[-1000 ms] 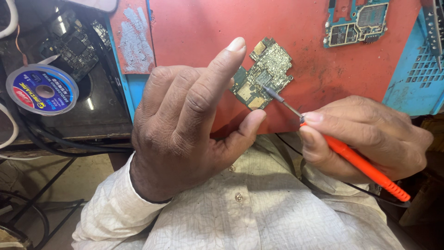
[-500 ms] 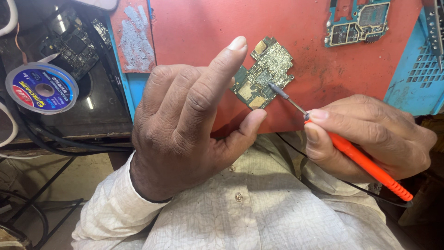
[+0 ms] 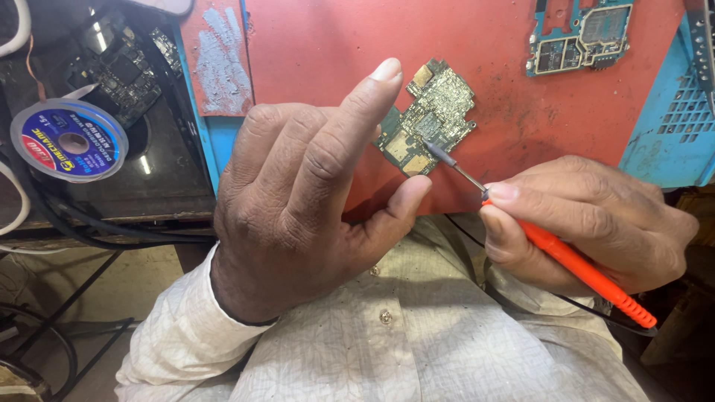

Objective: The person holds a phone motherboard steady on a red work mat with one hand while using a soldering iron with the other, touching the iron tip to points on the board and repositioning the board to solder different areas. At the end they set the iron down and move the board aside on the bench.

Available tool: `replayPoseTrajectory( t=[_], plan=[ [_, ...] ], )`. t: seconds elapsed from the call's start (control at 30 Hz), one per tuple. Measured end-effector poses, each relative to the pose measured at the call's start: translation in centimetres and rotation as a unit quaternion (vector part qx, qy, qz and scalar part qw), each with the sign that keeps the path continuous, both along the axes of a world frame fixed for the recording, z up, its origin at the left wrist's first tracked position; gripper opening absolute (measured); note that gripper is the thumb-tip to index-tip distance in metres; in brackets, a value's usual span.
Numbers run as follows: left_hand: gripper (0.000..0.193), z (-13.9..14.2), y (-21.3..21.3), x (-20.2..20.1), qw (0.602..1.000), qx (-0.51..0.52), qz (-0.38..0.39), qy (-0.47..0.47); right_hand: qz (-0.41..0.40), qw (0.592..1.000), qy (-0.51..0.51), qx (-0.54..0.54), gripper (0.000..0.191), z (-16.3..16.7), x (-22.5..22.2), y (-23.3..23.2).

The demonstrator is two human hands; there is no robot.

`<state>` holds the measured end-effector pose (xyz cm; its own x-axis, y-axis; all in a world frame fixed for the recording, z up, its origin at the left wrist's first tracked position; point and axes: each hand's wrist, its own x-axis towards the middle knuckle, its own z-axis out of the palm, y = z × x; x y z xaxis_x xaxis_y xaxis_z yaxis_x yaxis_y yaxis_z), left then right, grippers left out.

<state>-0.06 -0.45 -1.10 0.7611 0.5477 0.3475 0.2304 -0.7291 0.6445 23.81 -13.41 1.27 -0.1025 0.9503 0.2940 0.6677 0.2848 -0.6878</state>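
Observation:
My left hand (image 3: 305, 193) holds a small green circuit board (image 3: 430, 115) against the red work mat (image 3: 477, 52), gripping its left edge between thumb and hidden fingers, with the index finger raised. My right hand (image 3: 588, 219) grips an orange-handled soldering iron (image 3: 573, 264). Its metal tip touches the lower right part of the board.
A second blue-green circuit board (image 3: 581, 33) lies at the mat's top right. A spool of solder wick (image 3: 69, 141) sits at left on a dark bench with cables. A blue perforated tray (image 3: 674, 119) stands at right. A grey smeared patch (image 3: 218, 59) marks the mat's left edge.
The iron tip has slid slightly across the board and my right hand has shifted a little to the right. My left hand keeps the board still.

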Motion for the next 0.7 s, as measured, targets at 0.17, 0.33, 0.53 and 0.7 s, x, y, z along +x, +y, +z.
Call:
replayPoseTrajectory(
  t=[0.17,0.33,0.53,0.7],
  plan=[
    [0.071,0.0,0.0,0.1,1.0,0.004,0.0,-0.001,0.002,1.0,-0.003,0.018,0.026,-0.1,0.0,-0.1],
    [0.071,0.0,0.0,0.0,1.0,0.001,0.0,0.003,-0.017,1.0,-0.007,0.015,0.026,-0.3,0.1,-0.6],
    [0.071,0.0,0.0,0.0,1.0,0.001,-0.001,0.004,-0.007,1.0,0.007,0.015,0.027,-0.5,0.4,-0.9],
    [0.07,-0.1,0.0,0.0,1.0,0.002,-0.002,0.002,-0.005,1.0,0.001,0.005,0.027,-0.7,0.5,-1.2]
  ],
)
